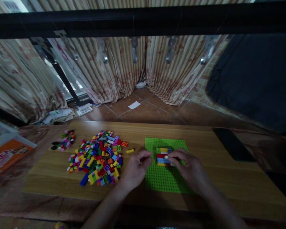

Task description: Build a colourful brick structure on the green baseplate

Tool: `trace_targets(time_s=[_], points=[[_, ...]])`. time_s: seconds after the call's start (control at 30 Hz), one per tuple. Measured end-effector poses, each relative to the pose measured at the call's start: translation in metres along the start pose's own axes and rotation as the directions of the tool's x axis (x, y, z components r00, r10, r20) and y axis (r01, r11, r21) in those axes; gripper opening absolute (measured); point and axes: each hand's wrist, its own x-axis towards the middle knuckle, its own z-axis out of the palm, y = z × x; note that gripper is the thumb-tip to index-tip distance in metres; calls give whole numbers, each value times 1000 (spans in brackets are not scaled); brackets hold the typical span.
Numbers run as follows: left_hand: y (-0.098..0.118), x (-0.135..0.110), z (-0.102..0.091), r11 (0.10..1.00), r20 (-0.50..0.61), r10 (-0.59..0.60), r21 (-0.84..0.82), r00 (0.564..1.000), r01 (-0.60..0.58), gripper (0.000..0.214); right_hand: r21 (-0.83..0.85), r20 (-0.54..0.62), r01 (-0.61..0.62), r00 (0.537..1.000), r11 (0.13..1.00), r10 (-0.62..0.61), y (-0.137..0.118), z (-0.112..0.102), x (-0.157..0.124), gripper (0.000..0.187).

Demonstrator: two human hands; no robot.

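A green baseplate (165,179) lies on the wooden table (205,178). On it stands a small build of coloured bricks (162,156) in yellow, red and blue rows. My right hand (189,168) rests on the plate with its fingertips pinched on a small white brick (166,157) at the build. My left hand (136,167) sits at the plate's left edge, fingers curled, thumb and fingertips close to the build; whether it holds anything is hidden. A large pile of loose coloured bricks (97,156) lies to the left of my left hand.
A smaller heap of bricks (64,141) lies at the far left of the table, a single yellow brick (130,150) near the plate. An orange box (4,154) stands at the left edge. A dark flat slab (232,144) lies at the right. Curtains hang behind.
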Motion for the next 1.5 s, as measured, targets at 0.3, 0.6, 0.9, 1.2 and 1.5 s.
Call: trace_targets(time_s=[0.3,0.6,0.9,1.2,1.5], points=[[19,3,-34,994,-159,101,66,982,-92,20,-56,113,301,949,952,-294,-32,59,-12,15],[38,1,-133,991,-483,133,40,866,-129,20,-177,115,397,917,901,-382,-44,98,-10,21],[65,-26,-160,968,-694,152,-41,704,-249,26,-207,127,322,945,924,-301,-40,115,-1,25],[69,-53,-196,865,-822,79,-225,564,-449,25,-152,42,277,961,949,-274,-50,126,5,24],[72,-69,-216,827,-831,14,-302,556,-474,24,8,-175,-53,983,999,53,-90,152,-2,27]])
